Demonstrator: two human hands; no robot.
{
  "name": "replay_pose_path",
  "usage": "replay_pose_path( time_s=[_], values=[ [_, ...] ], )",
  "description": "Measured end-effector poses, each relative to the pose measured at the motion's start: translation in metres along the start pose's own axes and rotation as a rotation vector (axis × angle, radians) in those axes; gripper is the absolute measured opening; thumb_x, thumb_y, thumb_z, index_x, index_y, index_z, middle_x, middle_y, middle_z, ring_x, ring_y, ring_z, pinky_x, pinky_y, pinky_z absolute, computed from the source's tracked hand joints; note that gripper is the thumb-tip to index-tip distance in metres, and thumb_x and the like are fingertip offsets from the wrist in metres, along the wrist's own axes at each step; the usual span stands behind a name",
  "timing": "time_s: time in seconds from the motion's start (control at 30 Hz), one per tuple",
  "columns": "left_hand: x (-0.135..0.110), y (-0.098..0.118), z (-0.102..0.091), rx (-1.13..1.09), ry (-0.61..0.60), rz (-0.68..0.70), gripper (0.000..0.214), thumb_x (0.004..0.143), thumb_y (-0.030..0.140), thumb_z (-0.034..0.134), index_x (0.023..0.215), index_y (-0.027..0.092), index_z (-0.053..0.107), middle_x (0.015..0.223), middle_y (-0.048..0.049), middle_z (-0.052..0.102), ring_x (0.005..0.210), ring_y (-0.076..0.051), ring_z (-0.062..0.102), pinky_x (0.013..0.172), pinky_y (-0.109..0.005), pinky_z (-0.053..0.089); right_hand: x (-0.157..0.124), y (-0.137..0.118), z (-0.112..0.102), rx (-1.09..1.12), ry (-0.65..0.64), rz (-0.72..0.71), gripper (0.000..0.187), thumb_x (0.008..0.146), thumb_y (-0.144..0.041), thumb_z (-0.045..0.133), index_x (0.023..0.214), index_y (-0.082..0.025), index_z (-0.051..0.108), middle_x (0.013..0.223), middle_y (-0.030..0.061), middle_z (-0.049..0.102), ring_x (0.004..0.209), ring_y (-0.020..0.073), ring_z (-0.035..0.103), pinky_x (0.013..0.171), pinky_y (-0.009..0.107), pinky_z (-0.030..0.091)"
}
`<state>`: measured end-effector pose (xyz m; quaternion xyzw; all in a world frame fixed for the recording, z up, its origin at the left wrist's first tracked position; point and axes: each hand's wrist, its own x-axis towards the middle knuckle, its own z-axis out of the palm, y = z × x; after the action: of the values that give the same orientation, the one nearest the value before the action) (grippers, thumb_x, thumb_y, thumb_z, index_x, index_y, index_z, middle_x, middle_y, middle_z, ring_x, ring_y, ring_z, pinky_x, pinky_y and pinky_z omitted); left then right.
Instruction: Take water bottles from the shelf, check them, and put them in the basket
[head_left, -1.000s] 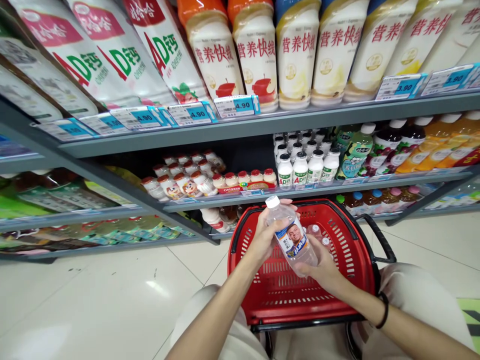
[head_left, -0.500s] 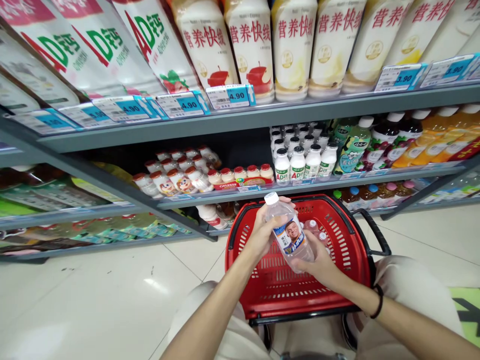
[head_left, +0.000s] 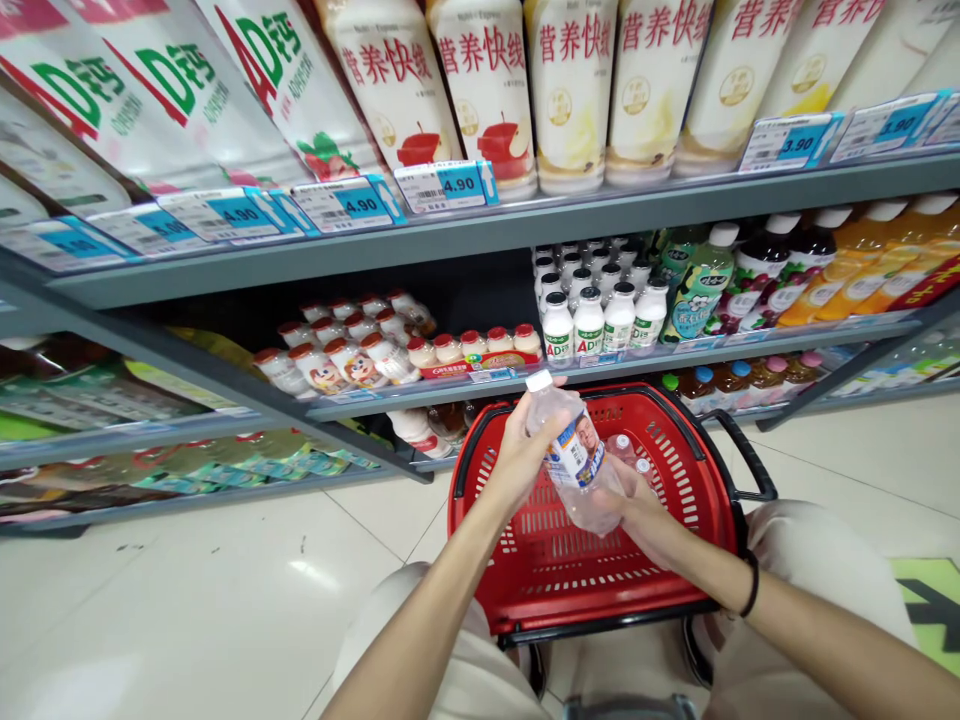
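1. In the head view, the fingers of my left hand [head_left: 519, 445] are closed around the upper half of a clear plastic bottle with a white cap and a blue-and-white label [head_left: 576, 455], my thumb lying across its front.
2. The fingers of my right hand [head_left: 637, 510] grip the bottle near its base; a thin black band [head_left: 751, 585] circles that wrist.
3. I hold the bottle tilted, cap toward the upper left, label facing me, over a red plastic basket with slotted walls and black trim [head_left: 600, 592].
4. Inside the basket, just beyond my right hand, lie pinkish clear bottles with pale caps [head_left: 619, 447], partly hidden.
5. Beyond the basket, a grey shelf [head_left: 442, 390] carries small white bottles with dark caps [head_left: 589, 325].
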<state>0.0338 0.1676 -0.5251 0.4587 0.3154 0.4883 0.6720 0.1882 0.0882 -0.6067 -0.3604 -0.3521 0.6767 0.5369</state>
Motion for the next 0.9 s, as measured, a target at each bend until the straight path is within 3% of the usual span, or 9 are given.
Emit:
replay_pose_path(
  time_s=[0.13, 0.37, 0.5, 0.67, 0.9],
  values=[
    [0.0, 0.002, -0.002, -0.002, -0.079, 0.027, 0.069, 0.082, 0.039, 0.081, 0.143, 0.024, 0.052, 0.132, -0.0094, 0.066, 0.111, -0.024, 0.066, 0.092, -0.032, 0.052, 0.001, -0.015, 0.001, 0.153, -0.069, 0.058, 0.051, 0.084, -0.055, 0.076, 0.116, -0.016, 0.067, 0.088, 0.0085, 0.072, 0.058, 0.0133, 0.057, 0.044, 0.021, 0.041],
    [-0.005, 0.002, 0.003, -0.04, -0.223, 0.1, 0.084, 0.076, 0.026, 0.087, 0.149, 0.027, 0.046, 0.148, -0.0091, 0.056, 0.131, -0.025, 0.056, 0.107, -0.034, 0.048, 0.003, -0.03, 0.001, 0.361, -0.177, 0.194, 0.066, 0.087, -0.07, 0.06, 0.12, -0.013, 0.069, 0.105, 0.02, 0.076, 0.066, 0.0223, 0.07, 0.041, 0.02, 0.039],
    [-0.001, -0.003, 0.002, 0.005, -0.143, 0.107, 0.084, 0.074, 0.029, 0.088, 0.147, 0.023, 0.047, 0.144, -0.0108, 0.059, 0.13, -0.026, 0.058, 0.106, -0.035, 0.05, 0.004, -0.031, 0.0, 0.369, -0.219, 0.245, 0.07, 0.092, -0.072, 0.046, 0.117, -0.011, 0.069, 0.099, 0.0199, 0.076, 0.062, 0.0228, 0.07, 0.041, 0.022, 0.04],
    [0.004, -0.012, -0.001, 0.115, -0.027, 0.14, 0.093, 0.07, 0.027, 0.091, 0.15, 0.023, 0.044, 0.146, -0.0116, 0.057, 0.126, -0.026, 0.06, 0.103, -0.035, 0.052, 0.009, -0.024, 0.003, 0.305, -0.08, 0.207, 0.057, 0.098, -0.061, 0.045, 0.114, -0.013, 0.069, 0.093, 0.0124, 0.074, 0.067, 0.0219, 0.07, 0.041, 0.023, 0.044],
    [-0.004, -0.007, 0.006, 0.21, -0.052, 0.099, 0.088, 0.065, 0.031, 0.093, 0.142, 0.024, 0.051, 0.126, -0.0074, 0.067, 0.105, -0.023, 0.067, 0.088, -0.03, 0.055, 0.002, -0.019, 0.002, 0.246, -0.039, 0.292, 0.072, 0.09, -0.078, 0.044, 0.09, -0.01, 0.07, 0.066, 0.0115, 0.071, 0.043, 0.0186, 0.063, 0.036, 0.022, 0.039]
  ],
)
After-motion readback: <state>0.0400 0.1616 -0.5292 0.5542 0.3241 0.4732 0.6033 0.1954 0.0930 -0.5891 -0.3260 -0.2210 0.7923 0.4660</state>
